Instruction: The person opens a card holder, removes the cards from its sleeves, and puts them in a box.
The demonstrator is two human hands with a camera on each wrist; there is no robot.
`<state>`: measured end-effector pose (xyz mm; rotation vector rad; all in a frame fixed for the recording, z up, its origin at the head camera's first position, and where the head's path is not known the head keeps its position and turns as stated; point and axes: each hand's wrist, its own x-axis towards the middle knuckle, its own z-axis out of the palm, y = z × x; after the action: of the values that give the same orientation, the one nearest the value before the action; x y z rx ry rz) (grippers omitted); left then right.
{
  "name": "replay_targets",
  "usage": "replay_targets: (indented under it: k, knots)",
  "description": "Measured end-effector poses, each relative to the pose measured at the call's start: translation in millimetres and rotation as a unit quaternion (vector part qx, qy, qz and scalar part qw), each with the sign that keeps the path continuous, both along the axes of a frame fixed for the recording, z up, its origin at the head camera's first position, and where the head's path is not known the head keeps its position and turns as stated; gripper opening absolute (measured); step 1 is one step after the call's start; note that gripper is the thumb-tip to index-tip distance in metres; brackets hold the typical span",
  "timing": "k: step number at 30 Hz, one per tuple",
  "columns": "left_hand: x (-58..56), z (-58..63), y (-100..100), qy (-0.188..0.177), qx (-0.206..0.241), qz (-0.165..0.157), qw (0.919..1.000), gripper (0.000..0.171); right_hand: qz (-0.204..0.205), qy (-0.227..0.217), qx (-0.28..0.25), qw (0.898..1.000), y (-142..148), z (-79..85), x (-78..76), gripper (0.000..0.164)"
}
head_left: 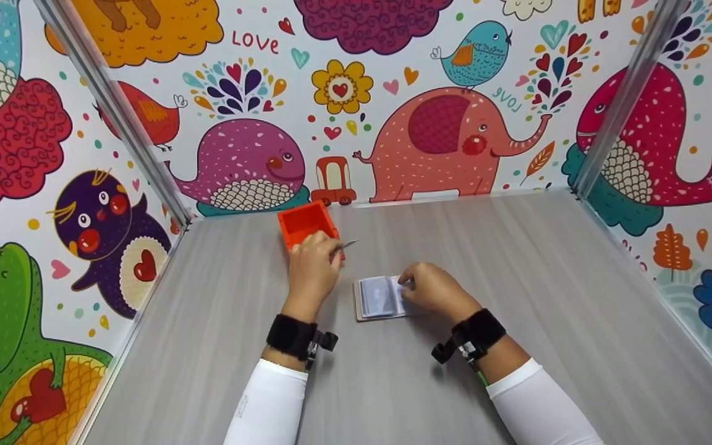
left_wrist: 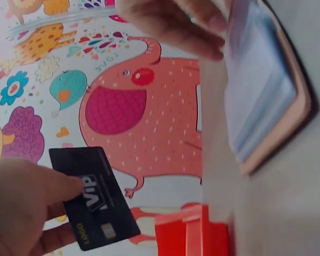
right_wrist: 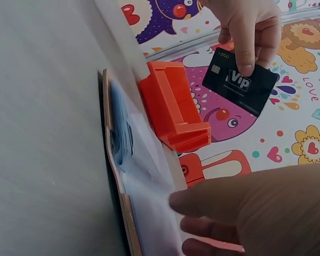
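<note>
just beyond the left grip (head_left: 314, 262) stands an open-topped orange plastic bin (right_wrist: 160, 112), and that grip pinches a thin black plastic card marked vip (left_wrist: 104, 200), clear of the bin. between both grips, a small tan-covered booklet of clear plastic sleeves (head_left: 377, 300) lies open on the grey wood-grain surface (head_left: 387, 383). the right grip (head_left: 436, 290) is at the booklet's right-hand page, pinching or merely touching, i cannot tell; fetching the card looks done, sleeving it not yet.

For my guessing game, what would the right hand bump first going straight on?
The right hand would probably meet clear sleeves in the open card holder; its fingertips may be touching them.
</note>
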<state>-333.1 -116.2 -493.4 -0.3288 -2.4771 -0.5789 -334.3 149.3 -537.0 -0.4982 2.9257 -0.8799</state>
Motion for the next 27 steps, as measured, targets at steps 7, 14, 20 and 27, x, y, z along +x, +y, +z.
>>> replay_targets:
  k: [7,14,20,27]
  knots:
    - [-9.9,-2.0,-14.9,-0.001,-0.073,0.052,0.9960,0.012,0.048,0.055,0.062,0.995,1.8,-3.9,3.2,0.021]
    - [-21.9,-5.3,-19.9,-0.032,-0.114,0.083,0.9895,0.018,0.065,0.077,0.070,0.992,2.1,-5.4,4.7,0.013]
    - [-30.6,-11.0,-19.5,-0.066,-0.128,0.096,0.9850,0.023,0.068,0.079,0.072,0.992,2.5,-4.7,5.1,0.012]
    - [-39.4,-21.6,-16.2,-0.067,-0.138,0.091,0.9840,0.024,0.070,0.075,0.073,0.992,2.7,-4.1,5.5,0.013]
